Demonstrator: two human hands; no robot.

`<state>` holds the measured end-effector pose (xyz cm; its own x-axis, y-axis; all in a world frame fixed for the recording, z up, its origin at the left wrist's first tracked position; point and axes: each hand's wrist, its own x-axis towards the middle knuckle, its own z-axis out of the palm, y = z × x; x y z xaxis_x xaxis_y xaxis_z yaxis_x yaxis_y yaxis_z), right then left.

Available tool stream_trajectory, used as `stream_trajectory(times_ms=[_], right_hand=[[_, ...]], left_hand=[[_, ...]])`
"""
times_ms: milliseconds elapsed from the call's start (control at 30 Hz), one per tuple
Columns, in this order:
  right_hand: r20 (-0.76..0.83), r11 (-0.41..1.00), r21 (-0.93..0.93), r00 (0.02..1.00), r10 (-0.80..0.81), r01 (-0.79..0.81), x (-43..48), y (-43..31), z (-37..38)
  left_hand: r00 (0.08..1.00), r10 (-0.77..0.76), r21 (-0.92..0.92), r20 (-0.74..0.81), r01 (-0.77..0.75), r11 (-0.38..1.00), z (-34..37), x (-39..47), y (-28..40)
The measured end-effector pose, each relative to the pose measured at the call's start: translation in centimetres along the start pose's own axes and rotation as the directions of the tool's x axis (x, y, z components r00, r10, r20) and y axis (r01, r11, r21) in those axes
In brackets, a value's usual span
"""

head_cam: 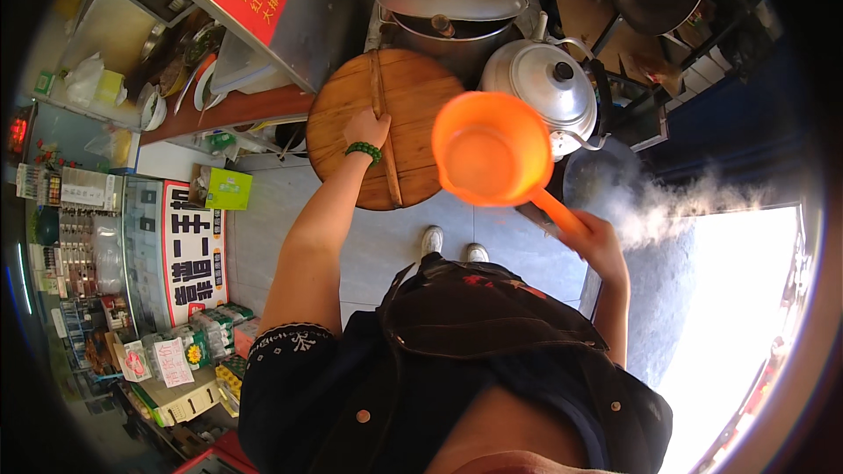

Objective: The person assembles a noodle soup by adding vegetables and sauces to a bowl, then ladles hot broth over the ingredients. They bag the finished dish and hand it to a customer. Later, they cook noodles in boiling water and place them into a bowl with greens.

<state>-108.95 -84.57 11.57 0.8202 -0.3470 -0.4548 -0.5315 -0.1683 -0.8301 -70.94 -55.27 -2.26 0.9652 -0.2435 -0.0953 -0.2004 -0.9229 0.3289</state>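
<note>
My left hand (pixel 367 128) grips the raised wooden bar across a large round wooden lid (pixel 421 105). A green bead bracelet (pixel 364 151) circles that wrist. The handle of an orange plastic dipper (pixel 490 151) is in my right hand (pixel 596 243). Its bowl faces up towards me, beside the lid's right edge, and no contents can be made out. Just beyond the dipper is a large aluminium kettle (pixel 540 85) with a black knob. What lies under the wooden lid is hidden.
Behind the lid stands a lidded metal pot (pixel 454 0). Steam (pixel 658 204) drifts at the right, near a dark wok (pixel 596 171). On the left a wooden-edged counter (pixel 237 112) carries bowls and utensils. A glass display case (pixel 145 237) and stacked packages (pixel 211 336) stand nearer me.
</note>
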Motion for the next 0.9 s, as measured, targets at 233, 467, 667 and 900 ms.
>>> stream_trajectory(times_ms=[233,467,667,900], right_hand=[[-0.088,0.984,-0.075,0.982,-0.170,0.163,10.5,-3.3,9.4],[0.051,0.986,0.067,0.986,-0.158,0.154,13.7,-5.3,16.1],[0.218,0.968,0.249,0.973,-0.079,0.023,14.2,-6.5,18.6],[0.071,0.931,0.361,0.993,-0.093,0.062,13.9,-3.8,17.6]], left_hand=[[0.995,0.101,0.004,-0.018,-0.101,0.995,-0.3,0.6,-1.2],[0.997,0.070,-0.154,0.012,-0.067,0.986,0.0,0.9,-1.5],[0.978,0.207,-0.409,0.007,-0.186,0.893,0.1,-1.7,-3.4],[0.935,0.099,-0.554,-0.340,-0.284,0.782,0.8,-1.2,-2.9]])
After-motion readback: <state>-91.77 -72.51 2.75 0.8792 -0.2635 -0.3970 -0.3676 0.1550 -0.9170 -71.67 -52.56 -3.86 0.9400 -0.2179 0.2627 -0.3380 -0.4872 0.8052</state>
